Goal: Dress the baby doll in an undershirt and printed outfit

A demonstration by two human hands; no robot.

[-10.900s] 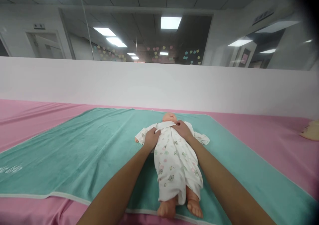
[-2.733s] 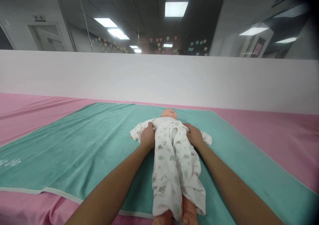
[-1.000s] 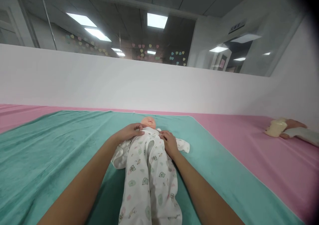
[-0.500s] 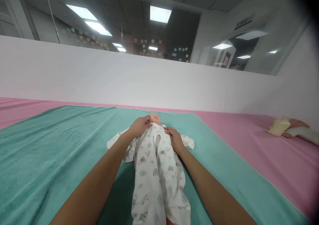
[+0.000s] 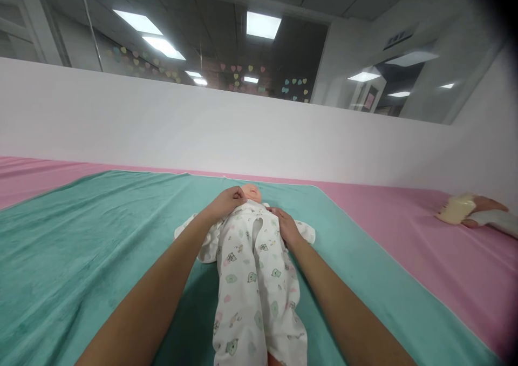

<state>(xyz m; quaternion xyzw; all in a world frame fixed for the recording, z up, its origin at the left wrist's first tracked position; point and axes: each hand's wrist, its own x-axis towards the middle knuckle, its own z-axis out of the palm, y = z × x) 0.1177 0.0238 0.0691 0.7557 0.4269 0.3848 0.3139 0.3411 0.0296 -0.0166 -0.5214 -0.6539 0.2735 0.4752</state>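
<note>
Left hand [image 5: 231, 200] pinches white printed-cloth baby outfit [image 5: 242, 269] at neck; right hand [image 5: 285, 224], grip unclear. Likely soft, light; grab edges.

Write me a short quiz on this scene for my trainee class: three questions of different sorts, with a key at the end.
1. Multiple choice: which of the person's hands is nearer the head of the clothed doll?
A) the right hand
B) the left hand

2. True or false: the clothed doll is lying face down.

3. Short answer: what colour is the cloth directly beneath the clothed doll?

Key:
1. B
2. False; it lies face up.
3. Teal (blue-green).
</note>
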